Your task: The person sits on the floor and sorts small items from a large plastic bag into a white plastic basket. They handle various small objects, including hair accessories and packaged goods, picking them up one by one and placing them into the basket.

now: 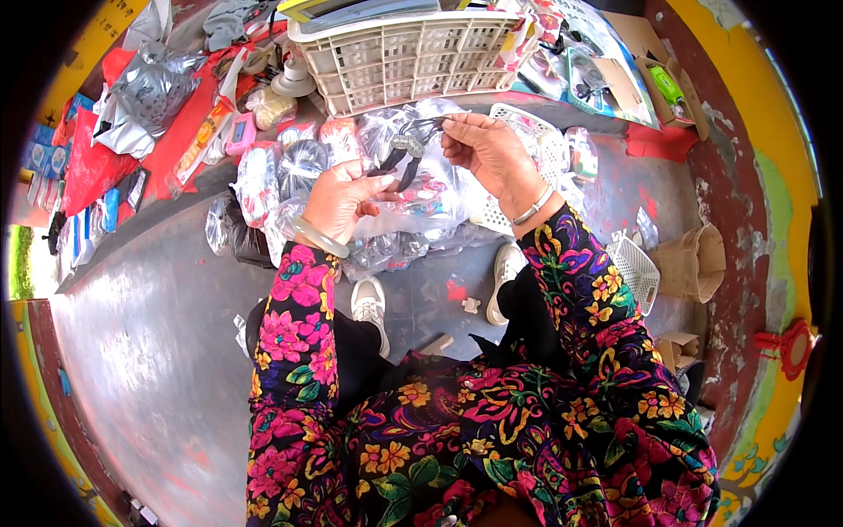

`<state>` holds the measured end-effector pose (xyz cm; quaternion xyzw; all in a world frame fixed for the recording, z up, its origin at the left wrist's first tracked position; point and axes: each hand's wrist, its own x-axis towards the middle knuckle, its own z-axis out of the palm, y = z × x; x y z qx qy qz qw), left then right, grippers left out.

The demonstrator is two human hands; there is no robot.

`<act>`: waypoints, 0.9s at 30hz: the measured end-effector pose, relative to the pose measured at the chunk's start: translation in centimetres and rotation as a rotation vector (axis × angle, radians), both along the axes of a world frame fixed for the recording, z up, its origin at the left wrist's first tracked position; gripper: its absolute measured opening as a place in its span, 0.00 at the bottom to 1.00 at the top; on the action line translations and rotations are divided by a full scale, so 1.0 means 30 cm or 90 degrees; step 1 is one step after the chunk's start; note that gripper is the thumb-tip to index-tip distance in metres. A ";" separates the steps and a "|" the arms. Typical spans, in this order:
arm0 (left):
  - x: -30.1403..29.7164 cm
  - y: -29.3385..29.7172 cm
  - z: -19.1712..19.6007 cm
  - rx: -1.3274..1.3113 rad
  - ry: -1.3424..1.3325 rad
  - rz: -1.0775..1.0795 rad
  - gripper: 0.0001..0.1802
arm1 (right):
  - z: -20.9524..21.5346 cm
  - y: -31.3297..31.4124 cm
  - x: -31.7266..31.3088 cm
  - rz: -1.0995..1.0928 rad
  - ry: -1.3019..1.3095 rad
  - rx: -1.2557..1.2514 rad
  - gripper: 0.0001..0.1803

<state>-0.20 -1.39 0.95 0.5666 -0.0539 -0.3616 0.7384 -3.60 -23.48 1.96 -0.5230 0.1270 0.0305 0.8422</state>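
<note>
Evidently, handling of a black band [409, 173] with a glittering silver-grey ornament [407, 145] is the step in hand. The band is held in the air between the two hands, above clear plastic bags [443, 200] and before a cream plastic crate [408, 63]. The right hand [493, 156] has thumb and forefinger pinched together on its upper end; the left hand [335, 200] appears to grip its lower part, the contact being partly hidden. The next move, as judged, calls for both pinches to be kept and the strands drawn gently apart, without snagging the ornament.
</note>
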 end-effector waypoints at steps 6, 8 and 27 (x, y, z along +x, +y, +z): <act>0.006 0.004 0.000 0.037 0.006 -0.017 0.10 | 0.019 -0.063 0.009 -0.048 -0.051 -0.061 0.06; 0.004 0.002 0.004 0.051 0.012 -0.014 0.09 | 0.033 -0.095 0.009 -0.051 -0.077 -0.044 0.06; -0.002 0.000 0.025 0.069 -0.024 -0.016 0.14 | -0.059 -0.534 -0.090 0.145 0.243 -0.677 0.10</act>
